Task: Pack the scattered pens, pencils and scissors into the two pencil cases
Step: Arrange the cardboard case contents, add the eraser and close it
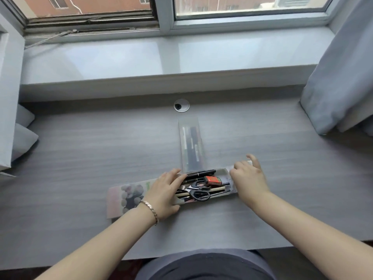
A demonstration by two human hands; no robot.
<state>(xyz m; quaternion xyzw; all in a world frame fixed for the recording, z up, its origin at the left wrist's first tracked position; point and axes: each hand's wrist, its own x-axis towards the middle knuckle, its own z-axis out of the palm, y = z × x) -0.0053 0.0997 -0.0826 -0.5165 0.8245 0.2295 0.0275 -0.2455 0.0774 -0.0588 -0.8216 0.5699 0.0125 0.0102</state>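
Left hand (163, 190), fingers straight, rests on pens (199, 173) in case (219, 196); right hand (247, 178) fingers curled round right end; case lies left-right.

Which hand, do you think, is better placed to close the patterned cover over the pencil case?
Probably left: the left hand rests beside the cover; the right hand is at the other end of the pencil case.

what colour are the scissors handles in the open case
Black, best seen in the head view: the black-handled scissors lie in the open translucent pencil case.
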